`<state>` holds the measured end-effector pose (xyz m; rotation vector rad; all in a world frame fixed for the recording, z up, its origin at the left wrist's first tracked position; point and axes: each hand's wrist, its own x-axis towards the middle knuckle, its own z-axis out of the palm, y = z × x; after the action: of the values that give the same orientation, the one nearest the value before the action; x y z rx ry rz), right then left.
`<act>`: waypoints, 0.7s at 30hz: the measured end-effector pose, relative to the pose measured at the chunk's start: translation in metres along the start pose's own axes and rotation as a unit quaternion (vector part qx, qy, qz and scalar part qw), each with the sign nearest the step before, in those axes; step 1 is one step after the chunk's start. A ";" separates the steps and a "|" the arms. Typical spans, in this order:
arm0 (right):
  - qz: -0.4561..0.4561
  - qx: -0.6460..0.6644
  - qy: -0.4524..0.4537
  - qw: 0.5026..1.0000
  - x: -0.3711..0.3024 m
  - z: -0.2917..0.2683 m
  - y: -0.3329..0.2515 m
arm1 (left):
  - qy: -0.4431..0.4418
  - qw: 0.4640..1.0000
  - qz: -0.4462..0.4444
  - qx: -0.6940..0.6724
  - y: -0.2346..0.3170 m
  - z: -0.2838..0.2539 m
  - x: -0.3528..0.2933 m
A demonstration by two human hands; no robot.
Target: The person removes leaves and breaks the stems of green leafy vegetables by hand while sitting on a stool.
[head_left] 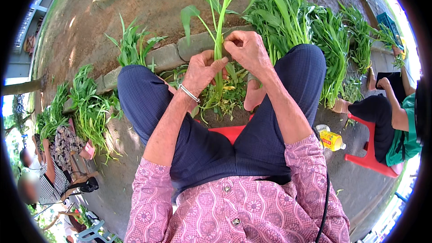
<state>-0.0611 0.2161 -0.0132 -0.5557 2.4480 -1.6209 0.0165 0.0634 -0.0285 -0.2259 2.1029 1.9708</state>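
Note:
My left hand [203,73] is closed round a few long leafy green stalks [219,33], likely water spinach, held upright between my knees. Their leaves spread above the hand and their lower ends hang below it. Just right of the stalks, my right hand [250,50] has its fingertips pinched together; whatever is between them is too small to make out. Under both hands, a heap of loose leaves and stems [225,99] lies on the ground between my feet.
Large piles of the same greens [288,22] lie beyond my right knee, others [135,45] to the left along a stone kerb [193,46]. I sit on a red stool [229,130]. A yellow-labelled bottle [332,140] lies at right, near a seated person [398,117]. More people sit at left.

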 end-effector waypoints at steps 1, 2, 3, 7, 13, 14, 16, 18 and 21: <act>-0.013 -0.012 0.006 1.000 0.000 0.000 0.000 | 0.003 1.000 0.002 0.014 0.001 0.000 0.000; -0.015 -0.019 0.006 1.000 0.000 0.001 0.001 | 0.007 1.000 0.005 0.028 0.001 0.000 0.001; -0.025 -0.033 0.009 0.999 0.001 0.002 0.002 | 0.010 0.999 0.007 0.042 0.002 0.000 0.001; -0.051 -0.070 0.023 0.996 0.004 0.006 0.008 | 0.014 0.998 0.017 0.058 0.001 0.001 0.002; -0.016 -0.066 0.068 0.995 0.006 0.009 0.009 | 0.012 0.997 0.010 0.071 0.004 0.003 0.000; -0.007 -0.061 0.075 0.995 0.006 0.009 0.008 | 0.011 0.997 0.011 0.070 0.004 0.003 -0.001; -0.012 -0.046 0.096 0.994 0.005 0.011 0.007 | 0.008 0.998 0.013 0.066 0.005 0.003 -0.001; -0.018 -0.027 0.120 0.992 0.006 0.012 0.007 | -0.001 0.998 0.009 0.070 0.003 0.001 0.001; -0.014 0.018 0.144 0.989 0.010 0.013 0.013 | 0.001 0.998 0.009 0.055 -0.003 -0.001 0.003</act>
<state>-0.0691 0.2059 -0.0295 -0.3739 2.6118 -1.8699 0.0143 0.0624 -0.0317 -0.1877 2.2147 1.8581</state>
